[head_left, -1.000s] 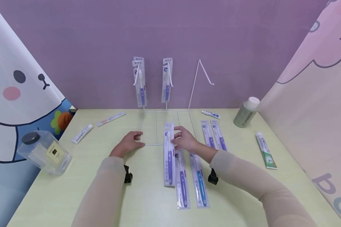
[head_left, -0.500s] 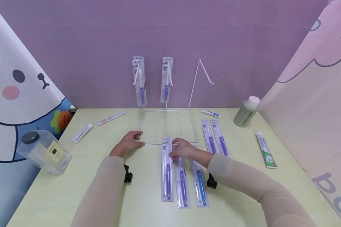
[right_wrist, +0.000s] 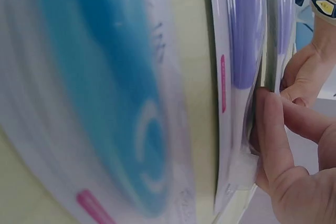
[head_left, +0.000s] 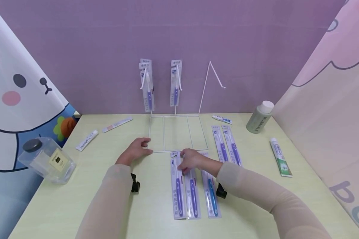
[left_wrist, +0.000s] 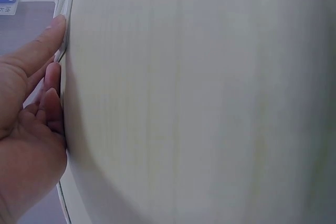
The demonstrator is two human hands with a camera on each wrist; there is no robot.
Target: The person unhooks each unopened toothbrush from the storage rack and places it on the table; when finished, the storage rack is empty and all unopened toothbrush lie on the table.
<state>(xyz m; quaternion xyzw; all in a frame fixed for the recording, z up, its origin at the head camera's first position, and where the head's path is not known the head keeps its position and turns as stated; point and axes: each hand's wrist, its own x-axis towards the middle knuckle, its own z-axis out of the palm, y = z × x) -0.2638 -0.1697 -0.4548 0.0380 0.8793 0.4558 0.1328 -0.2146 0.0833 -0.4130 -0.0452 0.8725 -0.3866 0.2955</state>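
Note:
My right hand (head_left: pixel 192 159) pinches the right edge of a packaged purple toothbrush (head_left: pixel 178 196), low over the table just in front of the white wire rack (head_left: pixel 164 132). Close beside it lie a second purple toothbrush pack (head_left: pixel 193 199) and a blue one (head_left: pixel 211 196), seen large in the right wrist view. My left hand (head_left: pixel 134 151) holds the rack's front left corner, thumb on the wire (left_wrist: pixel 67 9) in the left wrist view. Purple toothbrush packs hang on the rack's left hook (head_left: pixel 148 89) and middle hook (head_left: pixel 175 86); the right hook (head_left: pixel 216 76) is bare.
Two more purple toothbrush packs (head_left: pixel 231 146) lie right of the rack. Farther right are a green bottle (head_left: pixel 259 119) and a toothpaste tube (head_left: pixel 280 157). A clear bottle (head_left: pixel 49 162) and a white tube (head_left: pixel 86 140) stand or lie at left. A purple wall (head_left: pixel 107 59) closes the back.
My right hand has brought the purple toothbrush pack down and toward me, from over the rack's front edge to beside the other packs. The left hand has stayed at the rack's corner.

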